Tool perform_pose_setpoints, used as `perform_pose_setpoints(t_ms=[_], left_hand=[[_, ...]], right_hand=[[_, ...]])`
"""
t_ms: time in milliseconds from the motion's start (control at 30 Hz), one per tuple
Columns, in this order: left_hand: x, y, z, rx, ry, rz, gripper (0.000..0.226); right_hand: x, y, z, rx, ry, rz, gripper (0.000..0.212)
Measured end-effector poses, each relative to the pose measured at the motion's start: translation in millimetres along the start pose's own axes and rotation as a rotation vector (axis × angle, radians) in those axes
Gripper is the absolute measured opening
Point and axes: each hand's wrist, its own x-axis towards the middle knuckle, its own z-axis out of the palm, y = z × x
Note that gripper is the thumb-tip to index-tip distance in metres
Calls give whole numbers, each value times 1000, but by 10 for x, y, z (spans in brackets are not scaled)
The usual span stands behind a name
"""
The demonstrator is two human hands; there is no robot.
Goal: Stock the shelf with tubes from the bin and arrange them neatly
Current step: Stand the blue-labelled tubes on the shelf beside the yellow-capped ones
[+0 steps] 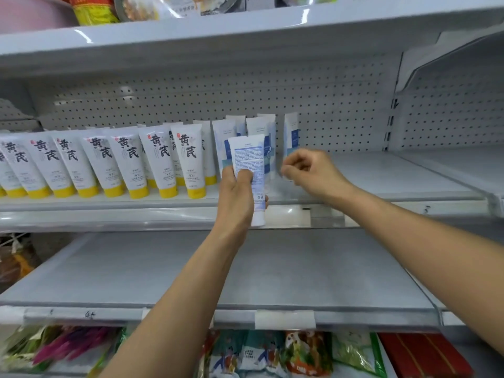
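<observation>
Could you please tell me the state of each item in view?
Held tube: upright, cap down, back label facing camera.
Left grip: holds that tube.
Right grip: fingers curled at the rightmost blue tube; hold unclear.
Yellow-capped tubes: standing, caps down, in a row.

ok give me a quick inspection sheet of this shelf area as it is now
surface: middle shelf, bare at its right end
job's things: yellow-capped tubes in a row at left; blue-and-white tubes standing beside them; bin not in view
clutter: nothing seen
hands: left hand grips held tube; right hand, fingers curled at rightmost tube, grip unclear, blurred
cables: nothing seen
surroundings: lower shelf; snack packets beneath; packaged goods above
</observation>
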Motion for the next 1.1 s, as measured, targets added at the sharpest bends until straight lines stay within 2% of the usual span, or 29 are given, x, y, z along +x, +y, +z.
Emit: perform_pose_setpoints(t_ms=[67, 167, 300, 400, 500, 600, 733, 967, 1100], left_hand=[[-47, 22, 67, -6, 11, 33, 11], [-92, 60, 130, -73, 46, 65, 13], [-174, 96, 228, -120, 53, 57, 20], [-207, 134, 272, -97, 17, 84, 27], [-187, 171, 204, 40, -48, 117, 21], [-155, 138, 80, 325, -80, 216, 14], [-102, 38, -38, 696, -106, 319, 18], [7, -28, -94, 785, -102, 336, 16], [81, -43, -109, 794, -119, 323, 13]], right_hand=[[-181, -102, 6, 108, -153, -16, 16], [-333, -150, 2, 145, -262, 9, 31], [-439, -161, 20, -47, -230, -76, 45], [-475, -191, 32, -112, -165, -130, 40], [-389, -141, -24, -95, -115, -89, 41], [-241, -68, -102, -58, -49, -20, 41], [-45, -1, -146, -38, 19, 51, 42], [151, 216, -56, -105, -18, 113, 38], [216, 313, -22, -102, -33, 150, 46]])
